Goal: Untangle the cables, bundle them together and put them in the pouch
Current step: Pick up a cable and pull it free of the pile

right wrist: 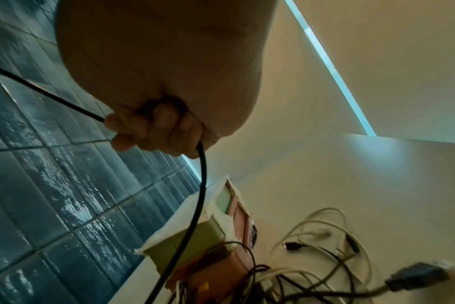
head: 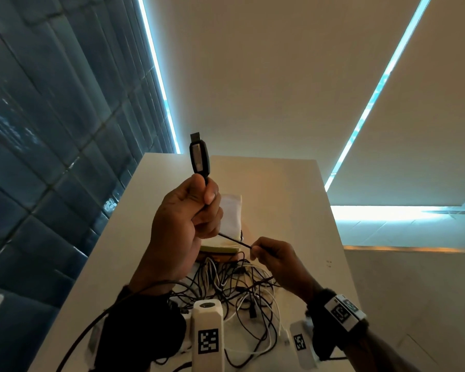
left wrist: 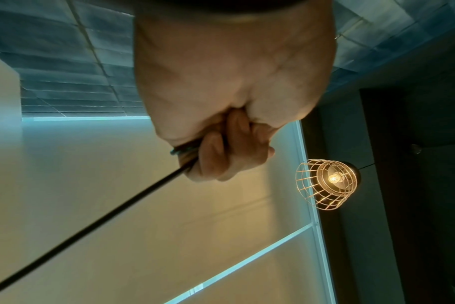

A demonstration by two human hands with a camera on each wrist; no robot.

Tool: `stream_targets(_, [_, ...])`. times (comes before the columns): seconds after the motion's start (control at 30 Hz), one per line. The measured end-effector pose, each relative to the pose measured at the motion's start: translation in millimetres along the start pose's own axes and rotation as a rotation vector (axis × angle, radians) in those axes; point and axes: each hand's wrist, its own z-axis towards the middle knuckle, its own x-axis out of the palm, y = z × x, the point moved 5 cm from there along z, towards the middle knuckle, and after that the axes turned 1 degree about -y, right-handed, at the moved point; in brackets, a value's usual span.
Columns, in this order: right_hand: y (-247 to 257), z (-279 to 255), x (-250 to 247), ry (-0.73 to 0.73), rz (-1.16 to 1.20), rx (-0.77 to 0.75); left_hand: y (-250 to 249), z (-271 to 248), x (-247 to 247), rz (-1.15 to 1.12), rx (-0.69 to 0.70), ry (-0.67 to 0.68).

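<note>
My left hand point(head: 199, 208) is raised over the table and grips a black cable just under its USB plug point(head: 199, 154), which points upward. The cable's taut black stretch point(head: 234, 240) runs down to my right hand point(head: 261, 252), which pinches it. In the left wrist view the fingers point(left wrist: 221, 152) are curled round the black cable point(left wrist: 91, 226). The right hand point(right wrist: 153, 131) holds the same cable point(right wrist: 199, 185). A tangle of black and white cables point(head: 239, 294) lies on the table under both hands. The pale pouch point(head: 230, 210) lies just behind it.
The white table point(head: 287, 205) has a blue tiled wall point(head: 51, 157) along its left edge. White marker blocks point(head: 208, 336) on my wrists cover the near part of the tangle. A loose black plug point(right wrist: 416, 275) lies at the tangle's right. A caged lamp point(left wrist: 327, 183) hangs overhead.
</note>
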Motion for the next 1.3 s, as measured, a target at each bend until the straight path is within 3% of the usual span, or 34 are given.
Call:
stream_targets(0.33, [-60.1, -3.8, 21.1, -0.071, -0.071, 0.156, 7.8, -5.3, -14.8, 0.012, -0.018, -0.132])
stream_targets(0.47, [-21.8, 9.5, 6.0, -0.212, 0.09, 0.187, 14.7, -6.5, -22.3, 0.049, -0.055, -0.212])
stream_targets(0.6, [52.3, 21.5, -11.3, -0.245, 0.297, 0.032, 23.5, -6.3, -31.6, 0.173, -0.082, -0.304])
stream_targets(0.73, [109.7, 16.1, -11.5, -0.127, 0.383, -0.165, 29.2, -9.7, -29.3, 0.239, -0.152, -0.323])
stream_targets(0.83, [123.8, 4.3, -0.5, 0.003, 0.384, -0.188, 29.8, -10.6, -19.2, 0.057, -0.172, -0.205])
stream_targets(0.93, [113.3, -3.5, 11.4, 0.108, 0.371, -0.135, 25.2, -12.6, -12.1, -0.174, -0.131, -0.098])
stream_targets(1.03, [88.6, -9.1, 22.0, 0.157, 0.343, -0.076, 23.8, -11.1, -11.5, -0.206, -0.061, -0.069])
stream_targets(1.3, [-2.7, -14.9, 27.1, 0.037, 0.249, 0.071, 29.9, -9.2, -9.8, -0.147, -0.016, -0.122])
